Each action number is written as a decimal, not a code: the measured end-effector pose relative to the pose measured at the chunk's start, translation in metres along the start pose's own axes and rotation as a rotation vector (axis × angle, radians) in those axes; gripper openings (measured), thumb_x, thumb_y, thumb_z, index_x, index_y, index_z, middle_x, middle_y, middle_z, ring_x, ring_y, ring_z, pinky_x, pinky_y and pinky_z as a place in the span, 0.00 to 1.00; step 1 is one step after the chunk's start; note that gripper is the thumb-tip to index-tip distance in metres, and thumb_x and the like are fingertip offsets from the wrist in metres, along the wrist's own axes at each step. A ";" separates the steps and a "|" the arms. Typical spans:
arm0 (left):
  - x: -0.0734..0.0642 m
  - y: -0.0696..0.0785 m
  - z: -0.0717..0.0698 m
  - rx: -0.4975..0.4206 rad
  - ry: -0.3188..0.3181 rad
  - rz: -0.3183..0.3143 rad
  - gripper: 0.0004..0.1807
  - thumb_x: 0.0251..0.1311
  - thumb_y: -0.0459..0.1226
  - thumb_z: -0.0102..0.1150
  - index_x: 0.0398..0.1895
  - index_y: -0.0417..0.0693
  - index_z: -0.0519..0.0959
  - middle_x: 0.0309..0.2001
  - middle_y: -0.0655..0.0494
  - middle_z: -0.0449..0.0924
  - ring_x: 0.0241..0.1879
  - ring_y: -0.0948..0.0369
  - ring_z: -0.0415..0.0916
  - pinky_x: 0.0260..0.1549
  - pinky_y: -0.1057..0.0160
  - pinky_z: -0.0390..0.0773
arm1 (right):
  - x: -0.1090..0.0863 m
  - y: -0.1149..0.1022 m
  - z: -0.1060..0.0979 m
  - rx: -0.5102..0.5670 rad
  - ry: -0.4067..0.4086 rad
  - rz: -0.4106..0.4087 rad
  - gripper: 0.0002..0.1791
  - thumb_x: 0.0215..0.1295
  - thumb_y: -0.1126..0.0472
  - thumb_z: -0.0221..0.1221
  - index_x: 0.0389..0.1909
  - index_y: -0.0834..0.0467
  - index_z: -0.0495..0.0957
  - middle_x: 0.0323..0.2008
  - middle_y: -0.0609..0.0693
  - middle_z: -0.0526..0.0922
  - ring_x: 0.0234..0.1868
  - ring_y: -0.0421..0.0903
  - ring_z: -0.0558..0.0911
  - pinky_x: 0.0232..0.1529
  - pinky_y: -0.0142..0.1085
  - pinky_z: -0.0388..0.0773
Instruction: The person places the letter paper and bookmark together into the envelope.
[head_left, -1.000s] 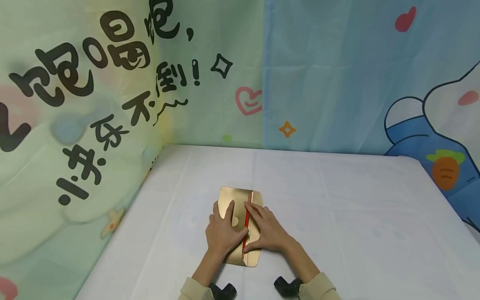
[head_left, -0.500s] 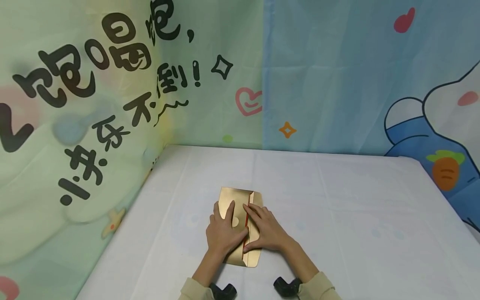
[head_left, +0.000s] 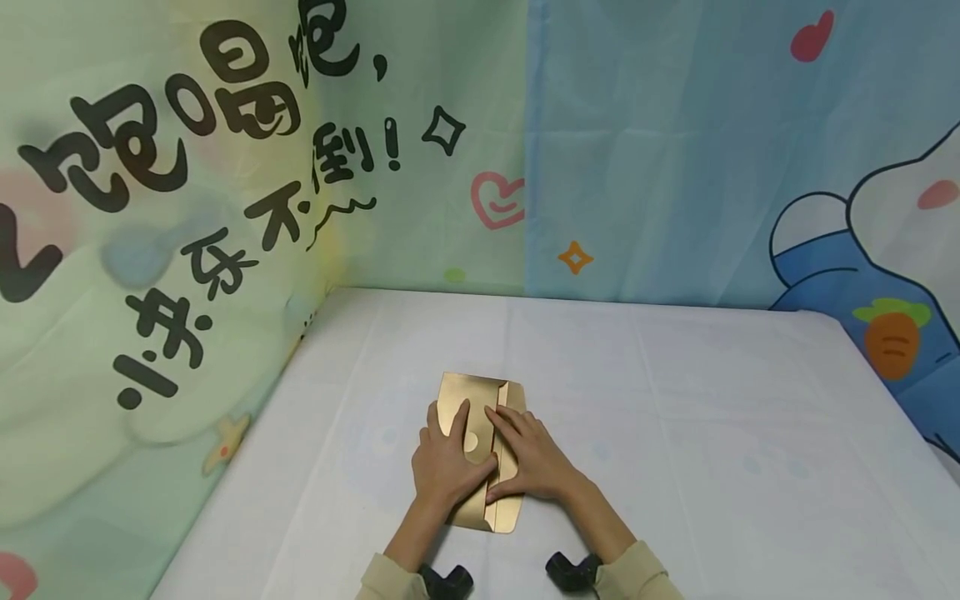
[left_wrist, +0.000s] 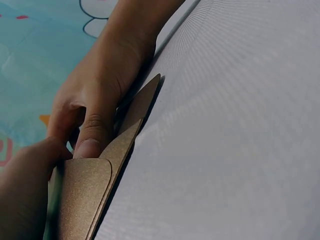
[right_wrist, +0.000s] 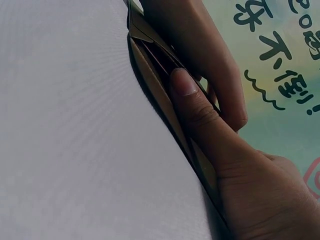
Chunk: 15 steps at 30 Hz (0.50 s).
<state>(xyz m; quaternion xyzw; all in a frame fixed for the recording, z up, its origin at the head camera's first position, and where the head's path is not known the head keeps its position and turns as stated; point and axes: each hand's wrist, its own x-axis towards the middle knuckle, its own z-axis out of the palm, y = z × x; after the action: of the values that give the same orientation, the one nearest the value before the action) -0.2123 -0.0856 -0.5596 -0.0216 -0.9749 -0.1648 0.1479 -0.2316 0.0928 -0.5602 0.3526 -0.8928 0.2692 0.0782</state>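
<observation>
A gold envelope lies flat on the white tabletop, its flap folded out to the right. My left hand rests on its front with straight, spread fingers. Over the flap and the opening reaches my right hand, fingertips and thumb tip at the opening's edge. In the right wrist view, the right thumb lies along the gap between the envelope's layers, where a thin reddish edge shows. Seen from the left wrist, the envelope's rounded corner stands out in front of the right hand. What lies inside is mostly hidden.
White cloth covers the table on all sides of the envelope. Printed fabric walls stand behind and at the left. A black wrist device sits by each sleeve, close to the front edge.
The red strip seen along the opening has narrowed and is now out of sight in the head view. My right fingertips have shifted slightly left; the left hand has stayed put.
</observation>
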 end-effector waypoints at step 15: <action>-0.002 0.001 -0.001 0.012 0.050 0.027 0.48 0.34 0.63 0.55 0.67 0.62 0.64 0.65 0.38 0.54 0.37 0.50 0.67 0.18 0.62 0.67 | -0.001 -0.003 -0.003 0.024 -0.032 0.034 0.66 0.30 0.27 0.63 0.72 0.52 0.50 0.67 0.55 0.58 0.64 0.54 0.59 0.59 0.54 0.55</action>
<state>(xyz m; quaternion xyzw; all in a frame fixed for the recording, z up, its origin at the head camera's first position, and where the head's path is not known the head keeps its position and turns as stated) -0.2096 -0.0850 -0.5591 -0.0295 -0.9716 -0.1573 0.1743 -0.2289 0.0931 -0.5571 0.3424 -0.8965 0.2756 0.0552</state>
